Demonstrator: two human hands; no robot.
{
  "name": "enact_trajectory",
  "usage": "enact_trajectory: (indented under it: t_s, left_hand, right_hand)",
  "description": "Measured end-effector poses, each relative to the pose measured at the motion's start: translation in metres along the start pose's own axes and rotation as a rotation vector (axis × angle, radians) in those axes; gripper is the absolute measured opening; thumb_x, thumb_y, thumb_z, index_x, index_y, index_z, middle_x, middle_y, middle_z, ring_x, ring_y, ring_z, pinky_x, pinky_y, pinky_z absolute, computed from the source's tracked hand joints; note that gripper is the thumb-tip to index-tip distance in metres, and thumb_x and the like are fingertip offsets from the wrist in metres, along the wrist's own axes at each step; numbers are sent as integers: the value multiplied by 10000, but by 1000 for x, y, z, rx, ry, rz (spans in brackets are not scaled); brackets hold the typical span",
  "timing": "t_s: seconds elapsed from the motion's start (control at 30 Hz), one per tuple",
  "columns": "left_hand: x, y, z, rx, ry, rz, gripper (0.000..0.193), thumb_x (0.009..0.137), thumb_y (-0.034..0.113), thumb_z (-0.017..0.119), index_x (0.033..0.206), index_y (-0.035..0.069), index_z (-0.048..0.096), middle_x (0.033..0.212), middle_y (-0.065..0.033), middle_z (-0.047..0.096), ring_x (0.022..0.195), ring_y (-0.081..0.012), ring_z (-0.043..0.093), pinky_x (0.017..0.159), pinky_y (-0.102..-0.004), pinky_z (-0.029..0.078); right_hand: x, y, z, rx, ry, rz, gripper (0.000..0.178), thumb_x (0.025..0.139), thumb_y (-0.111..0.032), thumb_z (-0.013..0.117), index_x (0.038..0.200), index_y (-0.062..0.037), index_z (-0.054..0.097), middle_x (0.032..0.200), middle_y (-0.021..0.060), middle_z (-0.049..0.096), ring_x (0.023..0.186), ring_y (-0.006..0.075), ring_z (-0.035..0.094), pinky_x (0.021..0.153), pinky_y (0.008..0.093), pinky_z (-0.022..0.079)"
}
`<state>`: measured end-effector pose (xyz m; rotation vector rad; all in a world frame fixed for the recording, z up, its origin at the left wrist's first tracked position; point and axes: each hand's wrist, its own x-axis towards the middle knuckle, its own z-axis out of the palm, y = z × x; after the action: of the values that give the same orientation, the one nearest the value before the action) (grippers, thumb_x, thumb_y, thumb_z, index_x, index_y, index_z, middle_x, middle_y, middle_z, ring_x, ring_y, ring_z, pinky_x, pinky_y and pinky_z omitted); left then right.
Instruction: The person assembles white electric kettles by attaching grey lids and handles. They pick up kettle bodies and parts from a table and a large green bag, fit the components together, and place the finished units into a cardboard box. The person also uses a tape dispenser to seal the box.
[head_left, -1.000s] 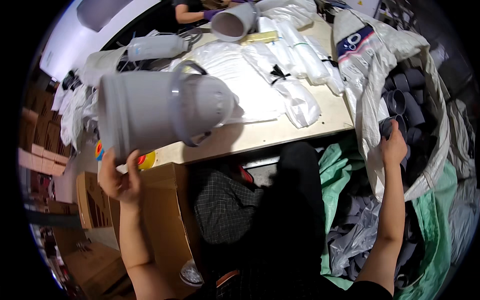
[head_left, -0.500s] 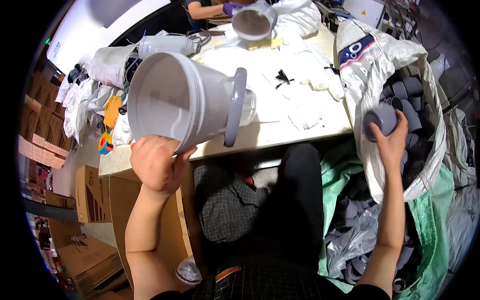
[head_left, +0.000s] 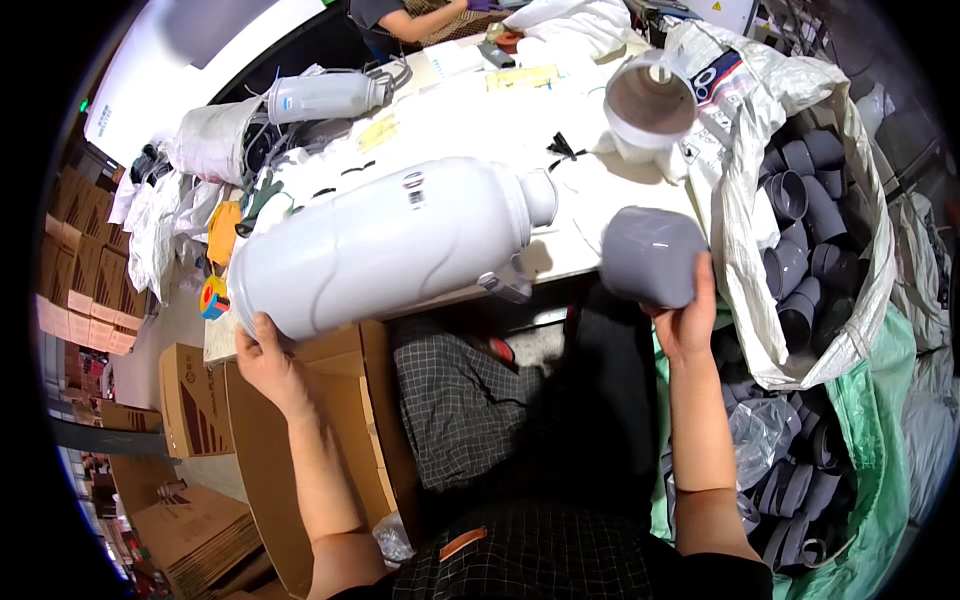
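A pale grey vacuum flask casing (head_left: pixel 380 245) lies slanted above the table's near edge, its neck to the right and a clear handle on its near side. My left hand (head_left: pixel 275 370) grips the rim of its wide end at the left, thumb on the outside; some fingers are hidden. In my right hand (head_left: pixel 688 315) is a dark grey plastic cup (head_left: pixel 652 257), held from below and the right, just beyond the casing's neck. Cup and casing are apart.
On the white table (head_left: pixel 585 225), another casing (head_left: pixel 650 115) stands at the back right, and a flask (head_left: pixel 325 97) lies at the back left. A white sack (head_left: pixel 745 215) of grey cups stands right, above a green sack (head_left: pixel 885 400). An open carton (head_left: pixel 295 440) is below left. A co-worker's arm (head_left: pixel 430 22) is far off.
The casing in my left hand has turned from its open end facing me to lying lengthwise, neck rightward. My right hand has brought the cup left from the sack. Another casing has moved right across the table.
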<state>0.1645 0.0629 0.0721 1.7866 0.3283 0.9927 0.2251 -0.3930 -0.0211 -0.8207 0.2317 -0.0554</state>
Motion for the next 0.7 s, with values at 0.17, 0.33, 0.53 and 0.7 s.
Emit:
enact_trajectory:
  t_s: [0.17, 0.33, 0.53, 0.7]
  left_hand:
    - [-21, -60, 15, -566, -29, -382, 386, 1057, 263, 572, 1270, -58, 583, 1219, -161, 670, 1093, -254, 656, 988, -401, 517]
    - [-33, -50, 7, -491, -133, -418, 326, 1043, 278, 600, 1155, -25, 640, 1108, -101, 700, 995, -182, 664, 909, -353, 527]
    - [-35, -61, 16, -489, -403, -764, 372, 1015, 268, 580, 1264, -4, 627, 1216, -108, 681, 1113, -229, 643, 1005, -390, 495]
    - [-35, -46, 5, -395, -273, -615, 463, 1004, 329, 536, 1339, 14, 590, 1306, -145, 640, 1211, -265, 603, 1055, -417, 470]
  right_hand:
    - [-9, 61, -21, -164, -101, 389, 556, 1028, -602, 443, 1307, -139, 574, 1027, 40, 681, 699, 169, 597, 482, 321, 460]
    - [-14, 8, 24, 279, -471, 253, 539, 1055, -482, 456, 1374, -60, 555, 1297, 100, 655, 1124, 265, 659, 872, 414, 575]
    - [-32, -7, 38, -537, -358, -656, 684, 998, -540, 496, 1422, -5, 529, 1459, 199, 519, 1304, 346, 521, 1114, 471, 378]
    - [-87, 12, 5, -606, -275, -775, 752, 988, -546, 494, 1472, 20, 394, 1502, 259, 433, 1367, 402, 433, 1117, 477, 354]
